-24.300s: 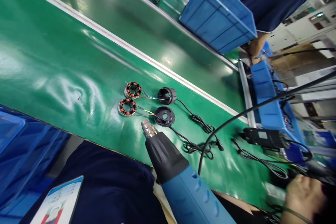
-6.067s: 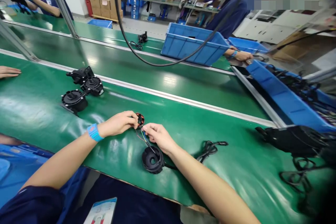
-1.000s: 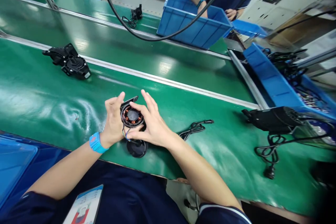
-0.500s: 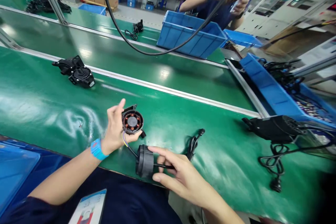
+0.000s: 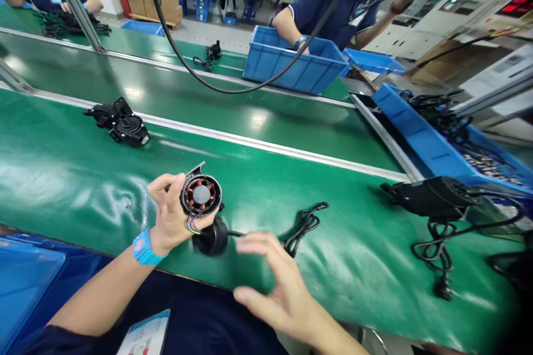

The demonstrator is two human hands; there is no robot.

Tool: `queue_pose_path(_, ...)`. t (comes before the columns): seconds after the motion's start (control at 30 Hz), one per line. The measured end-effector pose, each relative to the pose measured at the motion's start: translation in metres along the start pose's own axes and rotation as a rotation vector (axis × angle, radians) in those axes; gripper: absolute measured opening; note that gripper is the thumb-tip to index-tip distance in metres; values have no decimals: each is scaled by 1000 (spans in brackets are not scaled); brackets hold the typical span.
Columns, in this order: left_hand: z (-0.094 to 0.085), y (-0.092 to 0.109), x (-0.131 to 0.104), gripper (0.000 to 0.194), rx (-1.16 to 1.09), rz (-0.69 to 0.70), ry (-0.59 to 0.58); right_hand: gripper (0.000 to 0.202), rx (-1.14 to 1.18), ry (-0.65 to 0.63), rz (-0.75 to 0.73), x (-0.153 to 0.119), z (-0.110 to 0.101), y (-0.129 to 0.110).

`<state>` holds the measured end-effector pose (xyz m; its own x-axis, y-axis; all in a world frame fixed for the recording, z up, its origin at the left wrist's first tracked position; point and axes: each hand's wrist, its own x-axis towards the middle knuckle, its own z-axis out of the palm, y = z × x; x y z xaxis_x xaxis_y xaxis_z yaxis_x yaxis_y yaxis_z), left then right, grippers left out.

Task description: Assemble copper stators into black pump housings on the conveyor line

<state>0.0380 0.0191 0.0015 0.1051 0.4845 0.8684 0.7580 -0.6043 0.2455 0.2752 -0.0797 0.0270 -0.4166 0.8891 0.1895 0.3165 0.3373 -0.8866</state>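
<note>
My left hand [image 5: 169,208] is closed around a small round motor [image 5: 202,195], whose open face shows copper windings in a black housing. Thin coloured wires run from its lower edge. Just below hangs or rests a black round cap [image 5: 213,236], with a black cable coming out of its right side; whether it touches the bench I cannot tell. To the right of the cap, my right hand [image 5: 275,283] is apart from it, thumb and fingers spread and nothing between them. A coiled black power cord [image 5: 306,226] lies on the green bench beyond the right hand.
A black motor assembly [image 5: 120,122] lies at the left. Another black unit [image 5: 433,197] with a coiled cord sits at the right, near a blue bin [image 5: 420,133] of cables. Across the bench, a co-worker's arm reaches into a blue crate [image 5: 287,69]. A black cable loops overhead.
My right hand has let go of the black cap and its fingers have spread. The cap has moved left and up, beneath the motor. My left hand has shifted slightly left with the motor.
</note>
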Motion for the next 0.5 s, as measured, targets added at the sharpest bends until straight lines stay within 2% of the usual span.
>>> queue_pose_path(0.03, -3, 1, 8, 122, 26, 22, 61, 42, 196, -88, 36, 0, 12, 0)
queue_pose_path(0.1, -10, 4, 23, 120, 75, 58, 164, 51, 648, -308, 204, 3, 42, 4)
queue_pose_path(0.13, -13, 6, 29, 117, 99, 71, 200, 60, 853, -364, 307, 6, 57, 7)
queue_pose_path(0.17, -16, 7, 33, 112, 124, 78, 221, 67, 1023, -362, 401, 9, 71, 11)
queue_pose_path(0.23, -21, 10, 36, 96, 161, 78, 218, 75, 1222, -228, 476, 16, 93, 20)
queue_pose_path(0.3, -25, 13, 34, 79, 167, 41, 170, 81, 1237, -14, 373, 20, 102, 24)
queue_pose_path(0.4, -28, 17, 24, 57, 116, -88, 62, 104, 1077, 339, 104, 24, 95, 16)
queue_pose_path(0.47, -27, 22, 14, 44, 54, -174, -36, 114, 939, 510, 18, 29, 81, 2)
queue_pose_path(0.5, -26, 24, 9, 37, 10, -208, -91, 113, 876, 569, 1, 34, 73, -5)
